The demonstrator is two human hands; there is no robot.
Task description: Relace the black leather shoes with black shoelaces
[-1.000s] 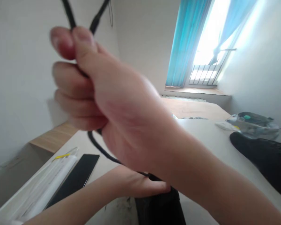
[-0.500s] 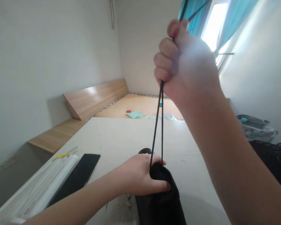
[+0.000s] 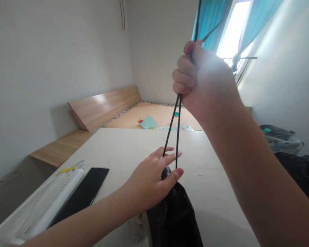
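While the black cloth pouch (image 3: 173,216) lies at the near edge of the white table (image 3: 134,147), 2 strands of black cord (image 3: 173,130) rise from its gathered top to the right hand (image 3: 206,79), which stands high above the table in a tight fist around them. The left hand (image 3: 150,181) rests on the pouch in a wide, open hold, its fingers spread and its thumb at the top. An even pull on both strands, with the pouch steadied, looks like the cleanest handling here. Compared with 0.5 s earlier, the left fingers have lifted off the pouch's neck, leaving more of it in view. On the table's left side lie a black phone (image 3: 86,188) and a white packet (image 3: 50,206); past its right side sits a plastic bag (image 3: 280,137).
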